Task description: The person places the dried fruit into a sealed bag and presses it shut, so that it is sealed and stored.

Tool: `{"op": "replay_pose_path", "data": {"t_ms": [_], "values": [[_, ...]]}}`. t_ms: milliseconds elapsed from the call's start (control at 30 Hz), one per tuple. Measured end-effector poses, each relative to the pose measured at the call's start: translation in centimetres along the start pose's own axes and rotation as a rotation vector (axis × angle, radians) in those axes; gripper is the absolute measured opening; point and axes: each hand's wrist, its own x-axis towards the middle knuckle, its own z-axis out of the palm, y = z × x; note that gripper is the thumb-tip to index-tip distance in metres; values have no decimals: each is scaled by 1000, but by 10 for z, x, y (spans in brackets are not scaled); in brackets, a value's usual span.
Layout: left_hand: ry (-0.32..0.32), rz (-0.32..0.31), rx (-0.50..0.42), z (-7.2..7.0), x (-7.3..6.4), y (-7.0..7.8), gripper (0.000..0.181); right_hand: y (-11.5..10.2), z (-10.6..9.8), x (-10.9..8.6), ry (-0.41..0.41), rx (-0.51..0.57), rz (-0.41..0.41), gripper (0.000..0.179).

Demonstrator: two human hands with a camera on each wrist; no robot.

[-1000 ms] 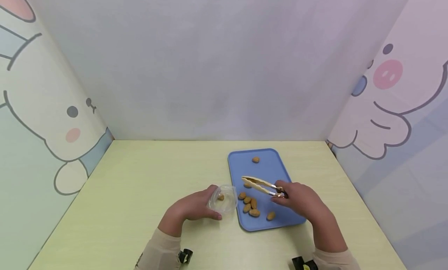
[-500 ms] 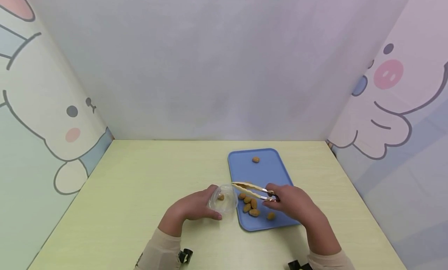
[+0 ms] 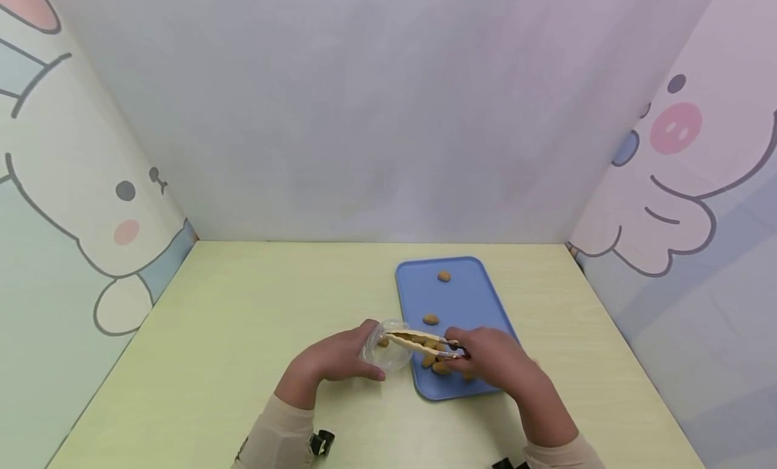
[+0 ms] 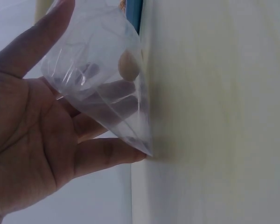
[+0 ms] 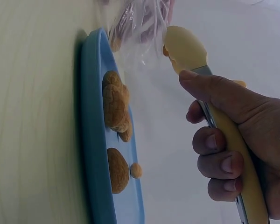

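Observation:
My left hand (image 3: 340, 357) holds a clear plastic bag (image 3: 394, 362) upright on the table beside the tray, its mouth spread wide. One brown nut (image 4: 129, 65) lies inside, seen through the film in the left wrist view. My right hand (image 3: 494, 357) grips tongs (image 3: 415, 346) with cream-coloured tips, fingers wrapped round the handle. Those tips reach over the bag's mouth. In the right wrist view a small brown piece (image 5: 165, 51) shows at the edge of the tong tip, mostly hidden behind it. Wrinkled brown nuts (image 5: 115, 107) lie on the blue tray (image 3: 452, 297).
Single nuts sit apart at the tray's far end (image 3: 444, 276) and middle (image 3: 430, 319). Several others cluster near its left front, partly covered by the tongs and right hand. A pale wooden table (image 3: 255, 300) surrounds the tray, with a grey wall (image 3: 364, 118) behind.
My right hand has carried the tongs leftward from over the tray to the bag's mouth. The nut at the tray's middle is uncovered again. My left hand and the bag have stayed put.

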Motion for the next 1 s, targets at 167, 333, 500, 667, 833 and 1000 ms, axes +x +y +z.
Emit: {"op": "replay_pose_path", "data": {"t_ms": [167,333,500,667,833,1000], "values": [[-1,-4,4,0,0,0,70,-3,1,0,-6,-7,7,27],[-2,-14,1,1,1,0,68,-4,1,0,-8,-20,3,28],[-2,-21,6,1,2,-1,68,-4,1,0,-28,-14,11,31],[-3,-21,8,1,1,0,70,-4,2,0,-42,-6,8,34],[-5,-24,3,1,1,1,68,-4,2,-1,-41,-3,7,35],[-5,-24,10,1,0,1,67,-4,2,-1,-33,-9,8,35]]}}
